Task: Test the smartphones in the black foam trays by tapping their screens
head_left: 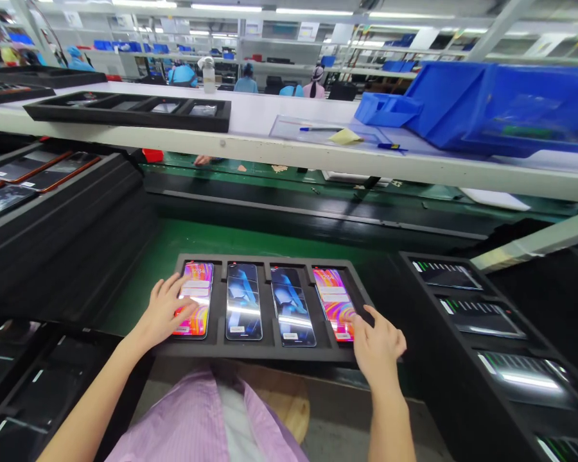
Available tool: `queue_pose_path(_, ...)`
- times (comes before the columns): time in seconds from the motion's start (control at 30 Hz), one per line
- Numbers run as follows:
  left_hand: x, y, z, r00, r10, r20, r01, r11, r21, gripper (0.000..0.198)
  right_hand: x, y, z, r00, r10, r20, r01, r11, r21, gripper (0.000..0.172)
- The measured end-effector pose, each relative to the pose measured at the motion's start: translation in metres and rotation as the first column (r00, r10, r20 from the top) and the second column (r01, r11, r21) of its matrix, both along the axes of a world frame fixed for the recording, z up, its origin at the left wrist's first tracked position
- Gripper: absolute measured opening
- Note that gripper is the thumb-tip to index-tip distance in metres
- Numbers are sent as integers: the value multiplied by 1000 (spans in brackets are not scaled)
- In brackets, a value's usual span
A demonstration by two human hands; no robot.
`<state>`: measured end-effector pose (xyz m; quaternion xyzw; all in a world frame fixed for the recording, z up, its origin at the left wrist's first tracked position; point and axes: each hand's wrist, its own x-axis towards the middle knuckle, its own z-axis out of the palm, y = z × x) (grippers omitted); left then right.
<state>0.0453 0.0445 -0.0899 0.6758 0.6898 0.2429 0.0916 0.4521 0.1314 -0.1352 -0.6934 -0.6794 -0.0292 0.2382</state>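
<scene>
A black foam tray lies in front of me with smartphones in its slots, screens up and lit. My left hand is over the leftmost smartphone, fingers spread, the thumb or a fingertip at its colourful lock screen. At the other end, my right hand has a digit at the lower screen of the rightmost smartphone, its other fingers apart above the tray's right edge. Neither hand grips anything. Between them lie two smartphones with blue-and-dark screens, a left one and a right one.
Right of me, another black tray holds several phones with striped screens. Stacked black trays stand at the left. A white shelf crosses ahead, bearing a foam tray and blue bins. Beyond it, a co-worker's hand shows.
</scene>
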Motion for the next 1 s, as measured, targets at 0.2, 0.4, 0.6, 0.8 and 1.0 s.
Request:
queue_pose_path(0.2,-6,2,-24,892,379,246,-385,923,-26,46,-52,-12,-4,997,-46,63,37,989,140,49)
queue_pose_path(0.4,-10,-8,-48,817,307,488,-257,952,-168,67,-115,-36,8,885,461,-65,-455,887,81,45)
queue_pose_path(0.6,-13,-20,-39,757,195,623,-95,977,-190,86,-146,-48,9,759,643,-106,-641,766,49,41)
queue_pose_path(0.8,-12,-19,-44,721,203,663,-92,976,-200,89,-145,-45,8,765,632,-125,-628,775,78,43)
queue_pose_path(1.0,-9,-17,-48,707,231,669,-116,970,-212,86,-151,-47,10,738,661,-136,-659,749,70,43)
